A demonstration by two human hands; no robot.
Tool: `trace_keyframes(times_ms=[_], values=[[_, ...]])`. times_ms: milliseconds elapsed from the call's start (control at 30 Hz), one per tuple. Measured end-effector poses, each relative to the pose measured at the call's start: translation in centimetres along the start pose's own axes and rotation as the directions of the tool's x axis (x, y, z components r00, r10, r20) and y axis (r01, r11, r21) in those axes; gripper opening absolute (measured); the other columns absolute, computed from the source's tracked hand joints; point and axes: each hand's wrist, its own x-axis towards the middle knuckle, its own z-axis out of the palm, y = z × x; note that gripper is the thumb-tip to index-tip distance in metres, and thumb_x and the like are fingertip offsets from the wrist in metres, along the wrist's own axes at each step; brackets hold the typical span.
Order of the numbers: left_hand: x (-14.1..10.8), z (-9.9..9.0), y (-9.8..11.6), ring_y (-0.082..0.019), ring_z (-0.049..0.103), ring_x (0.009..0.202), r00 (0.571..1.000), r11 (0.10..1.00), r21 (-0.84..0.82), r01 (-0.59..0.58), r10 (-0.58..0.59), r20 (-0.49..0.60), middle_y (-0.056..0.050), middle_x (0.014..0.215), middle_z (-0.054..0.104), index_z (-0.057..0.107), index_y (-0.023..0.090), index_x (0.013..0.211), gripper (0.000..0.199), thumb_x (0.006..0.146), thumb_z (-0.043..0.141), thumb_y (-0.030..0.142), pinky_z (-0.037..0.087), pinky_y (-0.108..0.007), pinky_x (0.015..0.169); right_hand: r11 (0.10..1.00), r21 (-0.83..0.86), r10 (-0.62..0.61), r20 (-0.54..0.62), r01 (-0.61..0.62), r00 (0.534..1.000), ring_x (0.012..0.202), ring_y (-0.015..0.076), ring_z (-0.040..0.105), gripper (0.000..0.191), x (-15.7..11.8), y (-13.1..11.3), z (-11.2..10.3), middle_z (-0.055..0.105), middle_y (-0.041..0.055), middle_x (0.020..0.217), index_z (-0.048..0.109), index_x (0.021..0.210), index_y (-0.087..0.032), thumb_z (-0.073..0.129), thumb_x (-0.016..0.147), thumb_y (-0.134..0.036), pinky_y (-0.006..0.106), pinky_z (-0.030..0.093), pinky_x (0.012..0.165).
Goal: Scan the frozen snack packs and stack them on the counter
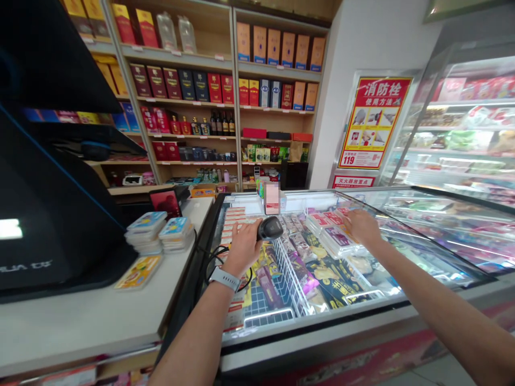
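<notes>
My left hand (243, 249) is shut around a black handheld barcode scanner (270, 228), above the open chest freezer (257, 327). A white smartwatch (220, 279) sits on that wrist. Across the freezer, my right hand (362, 226) rests on clear-wrapped packs (336, 236) with red labels, and its fingers are partly hidden behind them. Between my hands lie bagged frozen goods (317, 273) behind a white wire divider (292, 273). A small pixelated packet (272, 198) stands at the far rim.
To the left, a white counter (96, 300) holds stacks of cards (161, 233) beside a black till (48, 187). Shelves of boxed liquor (209, 86) stand behind. A red-and-white fire notice (374, 122) and a lit chilled display case (454, 134) stand right.
</notes>
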Motion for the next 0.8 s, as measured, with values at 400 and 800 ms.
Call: trace_keyframes(times_ms=[400, 800], values=[[-0.3, -0.3, 0.3, -0.026, 0.051, 0.127, 1.000, 0.999, -0.044, 0.009, -0.008, 0.015, -0.010, 0.134, 0.061, 0.043, 0.019, 0.141, 0.054, 0.088, 0.055, 0.018, 0.016, -0.056, 0.121, 0.946, 0.226, -0.206, -0.138, 0.233, 0.969, 0.106, 0.0257, 0.063, 0.037, -1.4, -8.5, -2.7, 0.073, 0.0114, 0.110, 0.071, 0.109, -0.016, 0.041, 0.098, -0.035, 0.038, 0.045, 0.098], [-0.7, -0.1, 0.2, -0.026, 0.053, 0.124, 1.000, 0.999, -0.050, -0.014, 0.015, 0.011, -0.009, 0.130, 0.062, 0.042, 0.019, 0.140, 0.051, 0.090, 0.054, 0.023, 0.019, -0.060, 0.120, 0.732, 0.499, -0.321, -0.349, 0.464, 0.880, 0.104, 0.0277, 0.063, 0.035, -2.9, -20.5, -9.1, 0.073, 0.0110, 0.108, 0.072, 0.105, -0.021, 0.044, 0.095, -0.039, 0.044, 0.047, 0.097]])
